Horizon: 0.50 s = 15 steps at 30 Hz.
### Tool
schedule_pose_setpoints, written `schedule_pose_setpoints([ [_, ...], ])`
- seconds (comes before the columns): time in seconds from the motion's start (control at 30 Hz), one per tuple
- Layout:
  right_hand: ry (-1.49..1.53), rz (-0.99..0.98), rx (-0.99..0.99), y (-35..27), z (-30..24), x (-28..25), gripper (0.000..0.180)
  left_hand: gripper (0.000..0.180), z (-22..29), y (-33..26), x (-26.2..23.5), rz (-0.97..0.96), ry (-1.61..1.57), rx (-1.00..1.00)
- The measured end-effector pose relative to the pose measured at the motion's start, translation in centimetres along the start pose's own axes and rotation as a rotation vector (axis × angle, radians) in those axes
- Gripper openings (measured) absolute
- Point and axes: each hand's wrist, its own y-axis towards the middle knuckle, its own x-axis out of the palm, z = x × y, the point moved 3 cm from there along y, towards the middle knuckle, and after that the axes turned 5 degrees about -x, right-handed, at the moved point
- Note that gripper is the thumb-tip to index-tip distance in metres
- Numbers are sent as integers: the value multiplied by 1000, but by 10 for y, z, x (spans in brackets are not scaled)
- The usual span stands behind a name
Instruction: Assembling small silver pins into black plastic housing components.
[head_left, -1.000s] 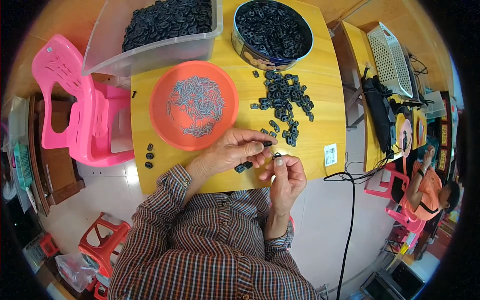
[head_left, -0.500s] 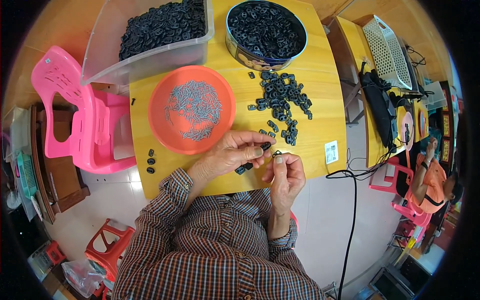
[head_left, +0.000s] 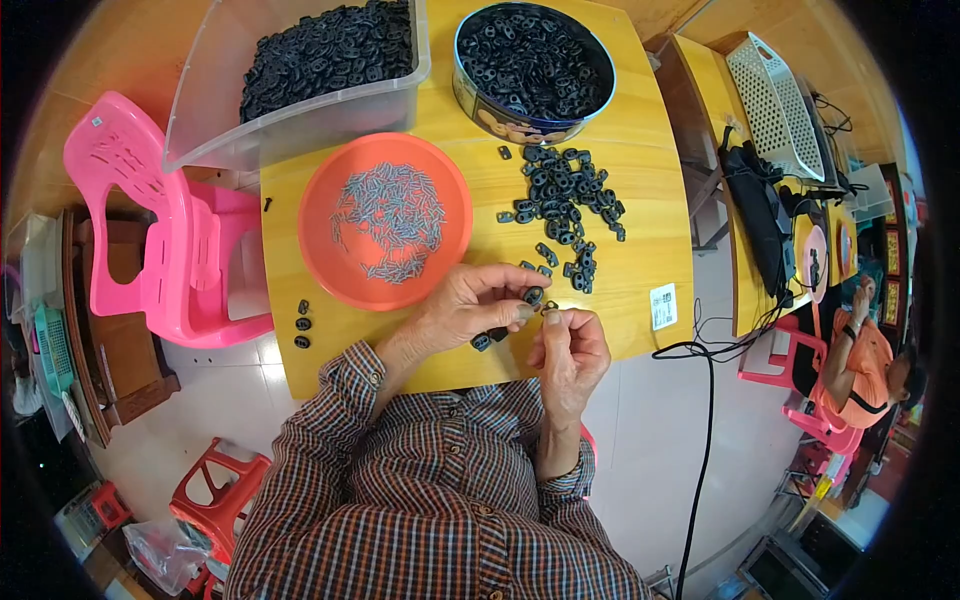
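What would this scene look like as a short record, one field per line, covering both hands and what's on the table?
Left hand: pinching a black oval piece
Right hand: pinching a small dark part, details too small to tell
Orange-red dish: grey screw-like pieces
Round tin: many black pieces
Clear bin: heaped black pieces
Loose pile: black two-holed pieces, on the yellow table

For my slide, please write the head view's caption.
Left hand holds a black part, right hand a small dark piece, near an orange bowl.
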Motion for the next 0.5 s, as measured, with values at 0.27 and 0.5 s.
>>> schedule_pose_setpoints([
  [0.27,-34,15,-7,1,2,2,16,36,1,0,5,35,65,71],
  [0.5,-18,19,12,1,4,3,18,36,1,0,3,47,187,67],
])
